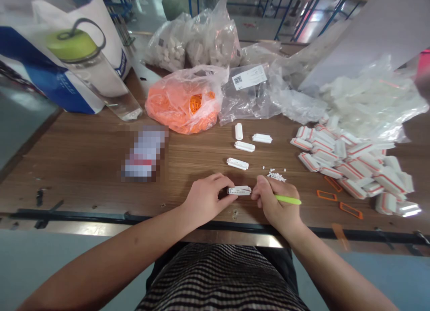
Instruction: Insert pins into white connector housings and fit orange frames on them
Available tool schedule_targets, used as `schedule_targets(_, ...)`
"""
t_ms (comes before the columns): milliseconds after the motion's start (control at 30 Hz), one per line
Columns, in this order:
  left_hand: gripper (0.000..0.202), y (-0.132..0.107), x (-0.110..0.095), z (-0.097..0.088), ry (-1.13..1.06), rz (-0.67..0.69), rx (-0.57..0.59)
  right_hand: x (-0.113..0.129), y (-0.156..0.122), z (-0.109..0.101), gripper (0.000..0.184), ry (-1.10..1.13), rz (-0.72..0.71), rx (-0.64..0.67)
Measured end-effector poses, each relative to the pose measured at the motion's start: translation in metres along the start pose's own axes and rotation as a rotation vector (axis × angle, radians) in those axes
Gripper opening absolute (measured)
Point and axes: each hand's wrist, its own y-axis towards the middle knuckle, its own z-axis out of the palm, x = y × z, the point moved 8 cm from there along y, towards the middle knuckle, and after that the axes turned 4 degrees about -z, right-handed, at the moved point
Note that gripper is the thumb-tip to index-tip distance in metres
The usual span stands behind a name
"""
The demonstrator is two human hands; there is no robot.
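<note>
Near the table's front edge, my left hand (210, 195) pinches one end of a small white plastic housing (239, 191) with a row of little holes along it. From the right, my right hand (276, 200) grips lime-green tweezers (288, 199), whose thin tips reach the housing's right end. Whether the tips hold anything is too small to tell. Just beyond my right hand lies a small pile of white pegs (277, 175), with a few loose ones around it. Several similar white housings, among them a nearer one (238, 163), lie farther back.
At right, white pieces with orange-red stripes (356, 163) form a heap, with orange frames (326, 195) beside it. Behind are a bag of orange parts (183, 100), clear bags (201, 42) and a labelled bag (248, 96). A bottle (97, 73) and a blurred-out flat object (145, 153) are at left.
</note>
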Motion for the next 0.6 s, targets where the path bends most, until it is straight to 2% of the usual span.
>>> schedule_targets(400,0.009,0.0001,0.0006,0.0004,-0.002,-0.001,0.004,-0.0004,-0.0041,-0.0035,0.047,-0.032,-0.011,-0.039)
schedule_targets(600,0.009,0.0001,0.0006,0.0005,-0.002,0.008,0.002,0.0019,0.0014,0.0021,0.047,-0.02,-0.025,0.03)
